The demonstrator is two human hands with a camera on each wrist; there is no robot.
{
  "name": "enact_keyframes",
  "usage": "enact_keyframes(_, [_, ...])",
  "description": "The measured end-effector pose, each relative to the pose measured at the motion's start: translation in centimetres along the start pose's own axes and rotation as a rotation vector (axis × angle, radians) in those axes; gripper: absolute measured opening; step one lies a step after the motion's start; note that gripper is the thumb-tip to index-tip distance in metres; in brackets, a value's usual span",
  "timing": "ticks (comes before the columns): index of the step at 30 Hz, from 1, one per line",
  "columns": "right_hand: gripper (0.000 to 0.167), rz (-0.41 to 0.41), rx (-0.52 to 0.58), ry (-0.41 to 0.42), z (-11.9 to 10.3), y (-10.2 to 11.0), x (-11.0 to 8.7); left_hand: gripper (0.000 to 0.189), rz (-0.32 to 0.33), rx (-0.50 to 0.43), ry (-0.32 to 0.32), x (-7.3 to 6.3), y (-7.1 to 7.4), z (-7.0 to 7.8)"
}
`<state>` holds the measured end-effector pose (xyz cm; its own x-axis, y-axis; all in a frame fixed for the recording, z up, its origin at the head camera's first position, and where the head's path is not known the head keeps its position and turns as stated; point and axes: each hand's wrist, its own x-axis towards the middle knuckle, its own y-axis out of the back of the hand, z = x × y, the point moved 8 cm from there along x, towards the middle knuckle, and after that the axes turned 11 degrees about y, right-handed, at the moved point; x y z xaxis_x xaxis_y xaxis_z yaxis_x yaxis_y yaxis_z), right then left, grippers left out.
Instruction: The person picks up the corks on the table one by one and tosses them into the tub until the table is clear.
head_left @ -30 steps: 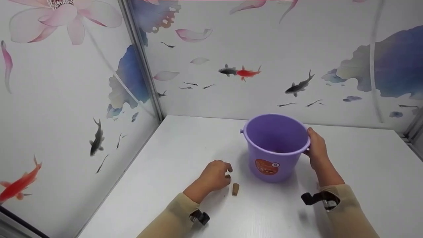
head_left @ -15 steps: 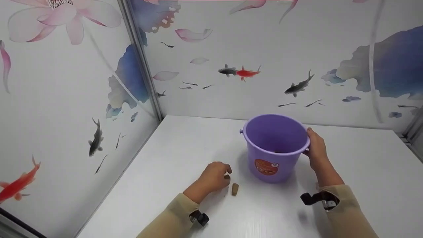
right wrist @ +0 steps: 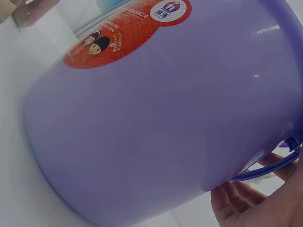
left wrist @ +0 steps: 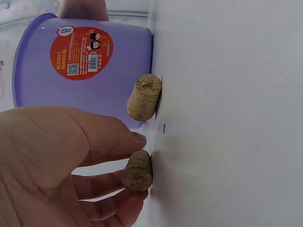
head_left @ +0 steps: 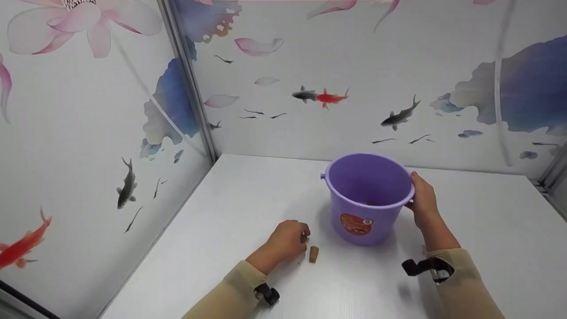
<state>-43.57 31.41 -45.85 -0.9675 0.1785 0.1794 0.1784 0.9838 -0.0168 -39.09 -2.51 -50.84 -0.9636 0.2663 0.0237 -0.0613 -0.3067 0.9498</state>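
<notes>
A purple bucket (head_left: 359, 221) with a red label stands upright on the white table. My right hand (head_left: 424, 197) grips its right side at the rim, fingertips (right wrist: 227, 198) below the purple handle (right wrist: 267, 170). Left of the bucket, my left hand (head_left: 287, 239) is low over the table. Its thumb and fingers are curled round a small cork (left wrist: 138, 171), pinching it close to the tabletop. A second cork (head_left: 314, 254) lies on the table just right of that hand, near the bucket's base. Something small, hard to make out, shows at the bucket's bottom.
The white table (head_left: 230, 186) meets a back wall (head_left: 274, 141) and a left wall (head_left: 79, 146), both printed with fish and flowers. A metal post (head_left: 190, 79) joins them at the corner. Black camera mounts (head_left: 267, 293) sit on both wrists.
My left hand has shifted slightly down toward the table, and a cork now shows between its fingers. The right hand and bucket have hardly moved.
</notes>
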Motion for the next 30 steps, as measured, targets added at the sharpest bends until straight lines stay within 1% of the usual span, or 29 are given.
enact_keyframes(5, [0.056, -0.005, -0.018, 0.009, 0.19, 0.00, 0.04, 0.019, -0.001, -0.013, -0.002, -0.01, -0.11, -0.10])
enact_keyframes(10, [0.062, -0.019, -0.011, -0.004, 0.27, -0.13, -0.04, 0.017, 0.030, -0.026, -0.034, 0.01, -0.19, -0.13])
enact_keyframes(14, [0.059, -0.016, 0.003, -0.021, 0.37, -0.07, 0.06, 0.014, 0.049, -0.023, -0.059, 0.04, -0.23, -0.11])
enact_keyframes(17, [0.054, -0.005, 0.010, -0.021, 0.37, 0.02, 0.14, 0.014, 0.049, -0.032, -0.061, 0.09, -0.25, -0.15])
enact_keyframes(23, [0.046, -0.012, 0.030, -0.016, 0.34, -0.07, 0.25, 0.014, 0.049, -0.031, -0.064, 0.08, -0.14, -0.14])
enact_keyframes(30, [0.047, -0.010, 0.037, -0.009, 0.30, -0.01, 0.28, 0.014, 0.048, -0.047, -0.057, -0.01, -0.06, -0.07])
